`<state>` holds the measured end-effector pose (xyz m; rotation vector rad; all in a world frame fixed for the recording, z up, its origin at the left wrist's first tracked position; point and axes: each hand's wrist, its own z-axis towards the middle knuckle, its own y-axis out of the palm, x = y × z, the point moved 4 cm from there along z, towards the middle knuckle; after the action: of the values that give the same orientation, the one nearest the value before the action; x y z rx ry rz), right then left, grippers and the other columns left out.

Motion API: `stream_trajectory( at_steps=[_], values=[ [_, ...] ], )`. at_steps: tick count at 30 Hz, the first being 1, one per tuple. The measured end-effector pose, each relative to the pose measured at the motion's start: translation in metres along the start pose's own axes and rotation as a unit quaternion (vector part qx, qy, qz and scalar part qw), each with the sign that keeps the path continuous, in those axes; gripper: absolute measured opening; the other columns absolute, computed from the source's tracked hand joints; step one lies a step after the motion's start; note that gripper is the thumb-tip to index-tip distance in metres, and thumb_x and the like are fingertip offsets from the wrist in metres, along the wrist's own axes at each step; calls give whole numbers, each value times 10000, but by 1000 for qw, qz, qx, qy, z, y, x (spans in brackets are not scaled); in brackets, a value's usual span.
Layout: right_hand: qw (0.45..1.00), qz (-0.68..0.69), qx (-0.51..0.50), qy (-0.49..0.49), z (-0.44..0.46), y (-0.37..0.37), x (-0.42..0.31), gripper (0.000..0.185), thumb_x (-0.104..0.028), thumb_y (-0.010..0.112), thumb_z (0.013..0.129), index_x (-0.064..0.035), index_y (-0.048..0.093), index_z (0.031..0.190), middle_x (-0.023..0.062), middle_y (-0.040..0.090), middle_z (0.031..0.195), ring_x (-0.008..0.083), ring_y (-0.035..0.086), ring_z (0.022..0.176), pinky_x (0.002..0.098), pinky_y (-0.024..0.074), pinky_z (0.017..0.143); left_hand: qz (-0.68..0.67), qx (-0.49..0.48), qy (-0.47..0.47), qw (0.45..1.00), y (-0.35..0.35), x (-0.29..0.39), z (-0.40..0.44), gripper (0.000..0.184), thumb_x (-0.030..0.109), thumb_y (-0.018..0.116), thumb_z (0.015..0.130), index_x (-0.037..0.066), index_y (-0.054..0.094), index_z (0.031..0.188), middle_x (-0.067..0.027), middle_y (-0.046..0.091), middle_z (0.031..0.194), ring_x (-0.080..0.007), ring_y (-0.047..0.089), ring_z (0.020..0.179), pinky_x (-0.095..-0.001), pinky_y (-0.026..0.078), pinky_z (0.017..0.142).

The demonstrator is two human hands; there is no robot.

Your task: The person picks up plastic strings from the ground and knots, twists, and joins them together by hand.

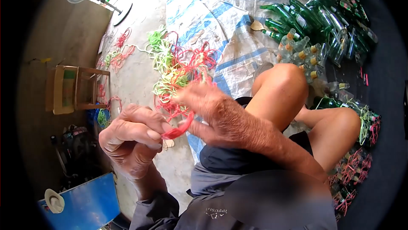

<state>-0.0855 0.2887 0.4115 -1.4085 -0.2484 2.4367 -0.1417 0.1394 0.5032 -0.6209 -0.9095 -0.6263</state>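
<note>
My left hand (pixel 134 140) pinches a flat red plastic strip (pixel 173 133) between thumb and fingers. The strip curves up and right to my right hand (pixel 225 117), whose thumb and fingers close around its other end; those fingertips are slightly blurred and partly hidden. Just beyond both hands, a tangled heap of red and green plastic cords (pixel 170 70) lies on the floor and the edge of a tarp.
A blue-and-white tarp (pixel 242 60) covers the floor ahead. Green bottles (pixel 293 17) and clear bottles (pixel 312 55) crowd the right side, with cord-wrapped bottles (pixel 350 170) below. At left are a wooden chair (pixel 91 87) and a blue table (pixel 91 200) bearing a hat (pixel 54 201).
</note>
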Motion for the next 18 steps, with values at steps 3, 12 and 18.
stream_trajectory(
  at_steps=[3,12,18],
  values=[
    [988,114,-83,71,-23,12,3,165,-144,676,908,10,657,965,190,621,816,380,644,796,460,511,724,32,97,-52,993,-15,-2,-15,62,23,749,855,15,691,876,-136,701,812,-198,662,775,-313,512,694],
    [945,221,-124,204,-60,-44,-34,151,-131,703,936,18,683,944,151,662,773,251,662,715,360,501,673,104,212,-63,970,-74,-40,-46,147,-65,603,954,-28,687,1068,-118,699,984,-47,438,652,-189,320,577],
    [947,209,-106,222,-70,-54,-34,150,-119,738,919,23,690,930,118,666,763,180,638,719,327,493,681,90,302,-80,946,-102,-61,-64,206,-34,607,991,-21,699,1174,-65,711,1017,-14,350,614,-189,255,544]
  ],
)
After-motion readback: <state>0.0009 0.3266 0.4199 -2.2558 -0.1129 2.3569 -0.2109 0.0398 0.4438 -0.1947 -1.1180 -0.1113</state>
